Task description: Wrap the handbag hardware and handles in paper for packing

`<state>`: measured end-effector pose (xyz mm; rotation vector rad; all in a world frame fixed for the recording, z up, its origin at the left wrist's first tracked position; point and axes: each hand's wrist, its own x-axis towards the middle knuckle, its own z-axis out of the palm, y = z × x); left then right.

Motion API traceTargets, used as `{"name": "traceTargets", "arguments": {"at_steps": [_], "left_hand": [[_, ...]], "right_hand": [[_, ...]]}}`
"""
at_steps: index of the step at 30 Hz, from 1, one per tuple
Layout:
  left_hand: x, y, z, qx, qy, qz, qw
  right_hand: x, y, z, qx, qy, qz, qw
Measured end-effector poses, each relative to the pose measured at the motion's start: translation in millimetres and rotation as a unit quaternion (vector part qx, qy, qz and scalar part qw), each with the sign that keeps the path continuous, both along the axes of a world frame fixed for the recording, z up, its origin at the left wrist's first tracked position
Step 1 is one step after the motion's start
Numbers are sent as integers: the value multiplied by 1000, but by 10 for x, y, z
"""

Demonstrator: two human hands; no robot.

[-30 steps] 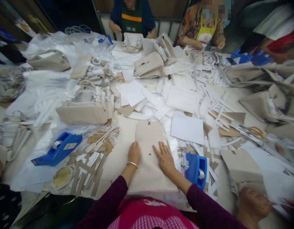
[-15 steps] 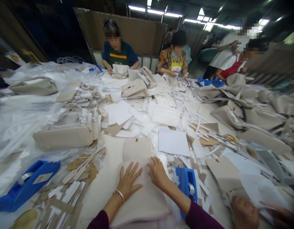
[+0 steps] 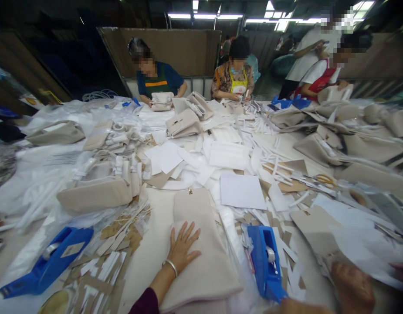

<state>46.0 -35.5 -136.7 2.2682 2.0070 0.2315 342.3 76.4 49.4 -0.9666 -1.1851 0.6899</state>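
My left hand [image 3: 183, 246] lies flat with its fingers spread on a beige bag piece [image 3: 201, 266] that has a small gold clasp at its far end. A silver bangle sits on that wrist. My right hand is off the bag and I cannot find it in the picture. Only a blurred skin-coloured strip shows at the bottom edge. A blue tape dispenser [image 3: 265, 257] stands just right of the bag piece.
Another person's blurred hand [image 3: 353, 288] holds white paper at the bottom right. A second blue tape dispenser [image 3: 47, 261] lies at the left, with cardboard strips [image 3: 119, 235] beside it. Beige bags [image 3: 96, 192], white sheets [image 3: 242, 191] and scissors [image 3: 325, 179] cover the table. Several people work along the far side.
My right hand has left the bag piece and gone out of sight to the lower right. My left hand stays flat on it. The view has tilted upward.
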Motion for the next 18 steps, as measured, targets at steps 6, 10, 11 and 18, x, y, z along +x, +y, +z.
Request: {"name": "traceTargets", "arguments": {"at_steps": [6, 10, 11, 18], "left_hand": [[14, 14, 4, -2, -18, 8, 1000], [10, 19, -2, 6, -26, 6, 1000], [9, 20, -6, 8, -26, 6, 1000], [9, 29, -23, -2, -32, 10, 999]], "right_hand": [[-797, 830, -606, -149, -407, 233, 870], [-551, 1271, -1154, -120, -708, 95, 690], [-490, 1304, -1273, -104, -739, 91, 659], [-427, 1342, -1645, -63, -772, 162, 611]]}}
